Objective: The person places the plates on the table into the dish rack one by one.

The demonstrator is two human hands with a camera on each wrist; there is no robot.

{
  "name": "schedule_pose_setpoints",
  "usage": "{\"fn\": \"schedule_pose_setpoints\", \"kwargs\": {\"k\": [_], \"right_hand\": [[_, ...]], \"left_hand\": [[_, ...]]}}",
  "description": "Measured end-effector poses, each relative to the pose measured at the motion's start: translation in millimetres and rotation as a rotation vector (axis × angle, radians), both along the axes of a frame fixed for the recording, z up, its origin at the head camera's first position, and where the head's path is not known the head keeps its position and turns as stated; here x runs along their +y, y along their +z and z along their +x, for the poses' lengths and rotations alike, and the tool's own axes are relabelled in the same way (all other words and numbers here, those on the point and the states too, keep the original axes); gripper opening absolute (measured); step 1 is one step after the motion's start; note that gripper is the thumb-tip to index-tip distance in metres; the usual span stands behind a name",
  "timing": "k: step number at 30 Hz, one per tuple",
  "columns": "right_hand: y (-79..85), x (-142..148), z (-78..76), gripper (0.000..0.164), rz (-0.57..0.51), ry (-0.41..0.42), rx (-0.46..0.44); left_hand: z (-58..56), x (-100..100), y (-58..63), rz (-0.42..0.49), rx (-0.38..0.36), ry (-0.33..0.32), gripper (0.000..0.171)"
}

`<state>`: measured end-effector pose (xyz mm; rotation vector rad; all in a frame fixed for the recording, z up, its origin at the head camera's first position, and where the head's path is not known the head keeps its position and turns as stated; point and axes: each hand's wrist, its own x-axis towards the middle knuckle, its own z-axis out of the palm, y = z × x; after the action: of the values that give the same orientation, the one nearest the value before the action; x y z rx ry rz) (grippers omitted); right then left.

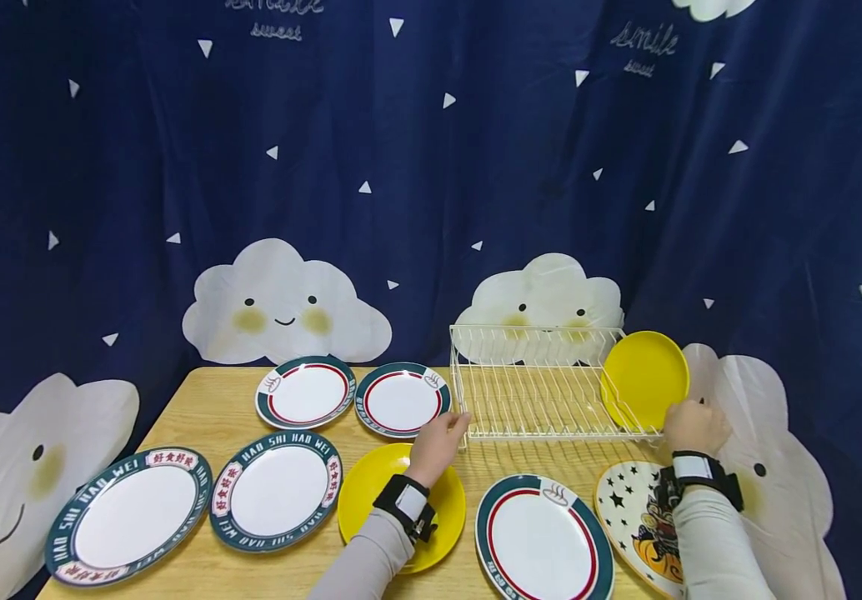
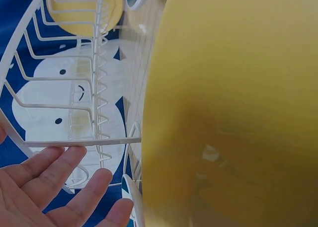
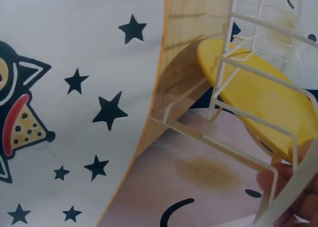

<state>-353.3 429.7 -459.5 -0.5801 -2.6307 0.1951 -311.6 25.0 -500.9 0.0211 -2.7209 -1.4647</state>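
Note:
A white wire dish rack (image 1: 528, 435) stands at the back right of the wooden table. My left hand (image 1: 437, 446) holds its left front corner, with fingers (image 2: 67, 165) against the end wire and the thumb mostly out of view. At the other end, my right hand (image 1: 696, 427) grips the rack's right front corner, its fingers (image 3: 271, 182) curled behind the wires. A yellow plate (image 1: 646, 379) stands tilted in the rack's right end, its rim close to my right fingertips; whether they touch it is unclear. Below my left forearm lies another yellow plate (image 1: 363, 492).
Two green-rimmed round plates (image 1: 307, 396) lie left of the rack. Nearer on the left are two lettered oval plates (image 1: 131, 517). In front of the rack lie a green-rimmed plate (image 1: 543, 542) and a star-patterned plate (image 1: 626, 500). A blue curtain (image 1: 416, 192) hangs behind.

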Motion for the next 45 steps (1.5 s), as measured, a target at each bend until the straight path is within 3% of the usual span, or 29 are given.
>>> {"fn": "schedule_pose_setpoints", "kwargs": {"k": [9,14,20,23,29,37,40,45], "right_hand": [[-5.3,-2,6.2,0.037,-0.107,0.011,0.121],[-1.8,-1,12.4,0.038,-0.18,0.058,0.254],[2.9,6,17.8,0.035,-0.223,0.057,0.393],[7.6,5,24.4,0.037,-0.312,0.06,0.436],[8.6,-1,41.8,0.046,-0.402,0.026,0.371],[-7.6,-4,52.1,0.054,-0.483,0.009,0.094],[-14.2,-2,47.5,0.052,-0.683,0.022,0.074],[-18.2,0,38.5,0.046,-1.198,0.05,0.097]], "left_hand": [[1.6,1,-1.3,0.012,-0.014,0.005,0.055],[1.7,1,-1.6,0.015,0.002,0.0,0.057],[-1.4,0,-1.1,0.014,0.002,-0.001,0.057],[-2.7,0,0.2,0.014,0.005,0.002,0.057],[-3.2,0,0.5,0.005,0.001,0.0,0.059],[-3.6,0,-1.9,0.003,-0.017,0.01,0.054],[-3.0,0,-3.2,0.003,-0.02,0.008,0.057],[-0.7,-2,-2.0,0.0,-0.01,-0.006,0.061]]}}
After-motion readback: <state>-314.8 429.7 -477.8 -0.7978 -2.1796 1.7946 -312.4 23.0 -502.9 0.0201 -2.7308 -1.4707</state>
